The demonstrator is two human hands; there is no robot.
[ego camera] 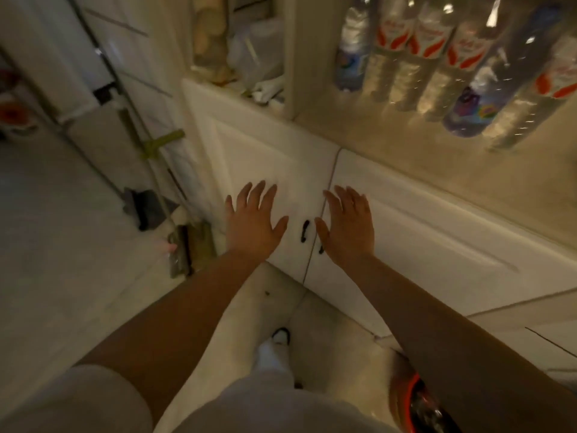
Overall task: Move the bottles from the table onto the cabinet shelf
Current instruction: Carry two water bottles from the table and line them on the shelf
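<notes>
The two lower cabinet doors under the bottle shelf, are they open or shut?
Shut. Both lower cabinet doors lie flush, with only a thin seam between them. Left hand and right hand are spread open before them.

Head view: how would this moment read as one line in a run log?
left hand open, empty | right hand open, empty | both before closed cabinet doors | bottles standing on shelf

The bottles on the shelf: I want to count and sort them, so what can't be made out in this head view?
- Bottles: tops cut off by the upper frame edge; label text blurred.
- Row's right end: cut by the right edge, so no full count.
- Table: out of view.
- Left hand, right hand: open, holding nothing.
</notes>
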